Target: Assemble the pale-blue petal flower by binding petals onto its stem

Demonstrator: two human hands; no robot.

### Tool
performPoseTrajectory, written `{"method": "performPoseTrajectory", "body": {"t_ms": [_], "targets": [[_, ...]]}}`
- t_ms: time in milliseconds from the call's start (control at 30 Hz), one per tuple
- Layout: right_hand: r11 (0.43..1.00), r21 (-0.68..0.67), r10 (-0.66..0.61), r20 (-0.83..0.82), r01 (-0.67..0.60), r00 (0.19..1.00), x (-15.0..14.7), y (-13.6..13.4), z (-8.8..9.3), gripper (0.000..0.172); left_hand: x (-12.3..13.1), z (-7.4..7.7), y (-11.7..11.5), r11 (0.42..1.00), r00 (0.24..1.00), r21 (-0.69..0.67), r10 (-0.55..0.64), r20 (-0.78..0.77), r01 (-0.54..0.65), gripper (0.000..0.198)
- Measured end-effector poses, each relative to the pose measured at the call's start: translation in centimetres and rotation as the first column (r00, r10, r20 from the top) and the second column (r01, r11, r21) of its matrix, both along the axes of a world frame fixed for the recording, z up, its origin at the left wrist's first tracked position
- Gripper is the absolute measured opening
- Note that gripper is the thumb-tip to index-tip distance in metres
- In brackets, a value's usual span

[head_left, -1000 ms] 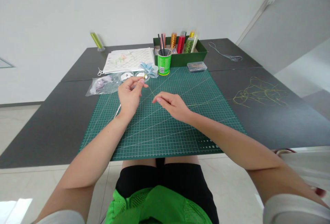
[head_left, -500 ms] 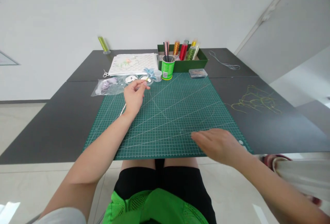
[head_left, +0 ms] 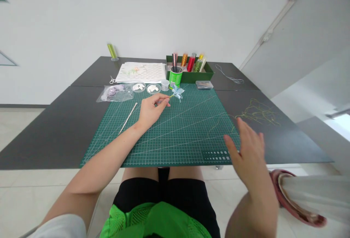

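Between the thumb and fingers of my left hand [head_left: 153, 109] is the thin stem of a light blue artificial flower [head_left: 177, 92]. Its petals point away to the right, over the green cutting mat [head_left: 175, 135]. My right hand [head_left: 248, 149] is raised at the mat's right edge, fingers spread, holding nothing. Just beyond those fingertips lies a loose tangle of yellow-green threads [head_left: 258, 113] on the dark table. A thin silvery tool [head_left: 128, 118] rests on the mat left of my left forearm.
At the back stand a green can [head_left: 175, 78] of tools and a dark green box [head_left: 209, 75] of thread spools. Two dishes of white pieces [head_left: 138, 87], a plastic bag [head_left: 116, 92], white sheets [head_left: 140, 72], small scissors [head_left: 112, 80] and a flat clear case [head_left: 204, 84] lie around.
My left hand has moved right with the flower, uncovering the silvery tool. My right hand has swung right and farther out towards the threads, and its fingers have spread.
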State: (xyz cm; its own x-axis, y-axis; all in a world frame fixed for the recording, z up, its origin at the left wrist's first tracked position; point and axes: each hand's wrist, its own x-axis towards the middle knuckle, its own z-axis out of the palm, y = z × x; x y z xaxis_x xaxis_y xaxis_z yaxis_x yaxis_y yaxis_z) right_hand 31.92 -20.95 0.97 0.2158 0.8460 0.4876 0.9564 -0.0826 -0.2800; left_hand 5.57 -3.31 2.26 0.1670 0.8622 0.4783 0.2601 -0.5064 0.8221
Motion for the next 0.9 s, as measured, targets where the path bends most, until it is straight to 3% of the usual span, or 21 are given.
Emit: {"method": "performPoseTrajectory", "body": {"t_ms": [100,167,300,367,400,500,600,733,900], "targets": [[0.962,-0.011,0.267,-0.194,-0.274,0.944,-5.0,2.3,0.2,0.061,0.2,1.4,-2.1,0.998,0.998,0.016,-0.058,-0.035,0.059,0.018],[0.925,0.024,0.364,-0.34,-0.378,0.867,-7.5,3.8,-0.1,0.067,0.0,2.1,-3.6,0.997,0.996,0.011,-0.073,-0.047,0.073,0.016],[0.808,0.144,0.527,-0.612,-0.571,0.59,-11.0,5.5,-0.8,0.06,-0.6,2.4,-6.3,0.995,0.997,-0.061,-0.077,-0.026,0.076,0.015],[0.764,0.262,0.589,-0.656,-0.59,0.472,-12.3,5.2,-1.1,0.052,-0.9,2.1,-7.5,0.994,0.998,-0.091,-0.062,0.014,0.064,0.016],[0.78,0.296,0.589,-0.647,-0.552,0.485,-12.8,4.8,-1.3,0.049,-1.0,1.8,-8.0,0.993,0.998,-0.104,-0.049,0.03,0.052,0.016],[0.842,0.353,0.536,-0.465,-0.408,0.705,-13.7,3.2,-1.7,0.028,-1.3,1.1,-9.3,0.99,0.999,-0.14,-0.014,0.033,0.018,0.016],[0.775,0.494,0.529,-0.169,-0.393,0.831,-13.3,1.5,-2.0,0.017,-1.8,0.4,-10.2,0.986,1.0,-0.165,-0.014,-0.009,0.012,0.016],[0.7,0.507,0.515,0.129,-0.503,0.847,-11.7,-0.1,-1.4,0.018,-2.7,0.0,-11.2,0.982,0.99,-0.183,-0.072,-0.124,0.048,0.018],[0.602,0.454,0.537,0.378,-0.657,0.754,-10.1,-0.9,1.9,0.019,-3.6,1.0,-12.0,0.978,0.944,-0.191,-0.141,-0.298,0.085,0.021]]}}
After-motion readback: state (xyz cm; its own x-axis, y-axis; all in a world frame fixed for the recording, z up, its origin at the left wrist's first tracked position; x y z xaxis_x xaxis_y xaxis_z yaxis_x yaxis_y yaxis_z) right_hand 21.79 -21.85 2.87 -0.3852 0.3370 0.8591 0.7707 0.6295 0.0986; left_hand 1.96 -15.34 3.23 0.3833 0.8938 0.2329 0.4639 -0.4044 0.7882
